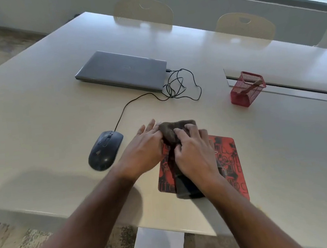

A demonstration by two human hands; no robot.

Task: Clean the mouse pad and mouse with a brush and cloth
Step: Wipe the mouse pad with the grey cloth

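A red and black mouse pad [231, 165] lies near the table's front edge. A dark brownish cloth [171, 131] is bunched over the pad's far left corner, and part of it trails down the pad toward me. My right hand [193, 153] grips the cloth from above with curled fingers. My left hand [145, 147] holds the cloth's left side, its fingers spread out flat. A black wired mouse [104, 150] rests on the table left of the pad, apart from both hands. A brush handle [257, 84] leans inside the red mesh holder.
A closed grey laptop [122, 70] lies farther back, with the mouse's black cable [179, 87] coiled beside it. The red mesh holder [246, 90] stands at the right next to a groove in the table. Chairs [143, 13] line the far side.
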